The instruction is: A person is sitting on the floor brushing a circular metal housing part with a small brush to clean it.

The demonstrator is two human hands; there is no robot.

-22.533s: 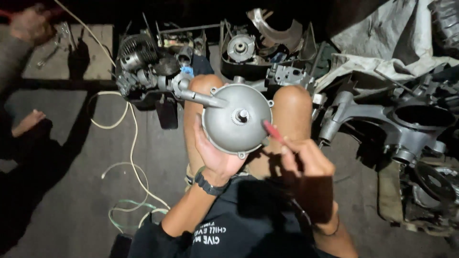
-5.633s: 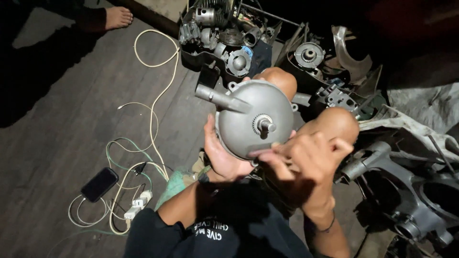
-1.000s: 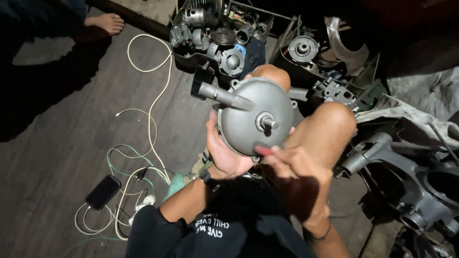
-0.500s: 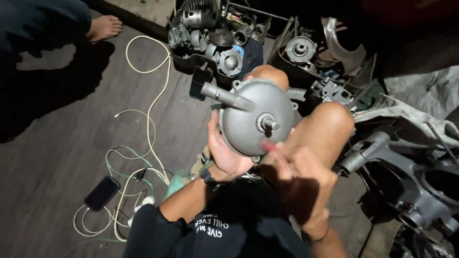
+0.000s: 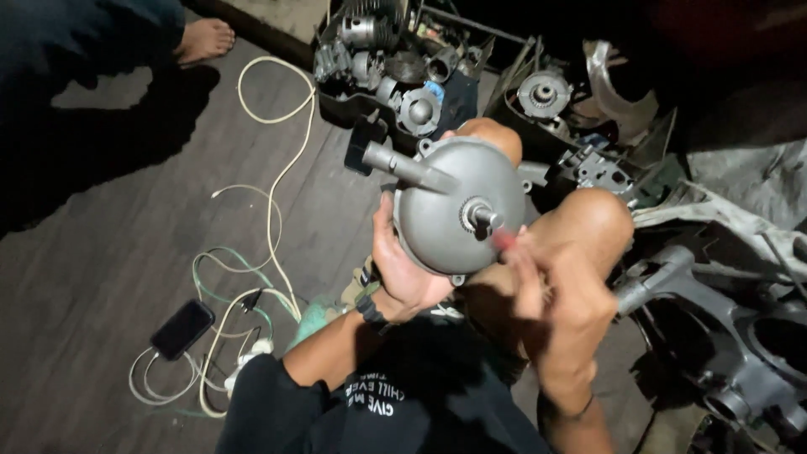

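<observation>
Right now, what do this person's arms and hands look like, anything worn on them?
Both forearms are bare and no gloves are worn. The left hand has a dark wristwatch strapped at the wrist. The right hand has a thin dark band around its wrist. The dark short-sleeved shirt carries pale lettering on the chest.
</observation>
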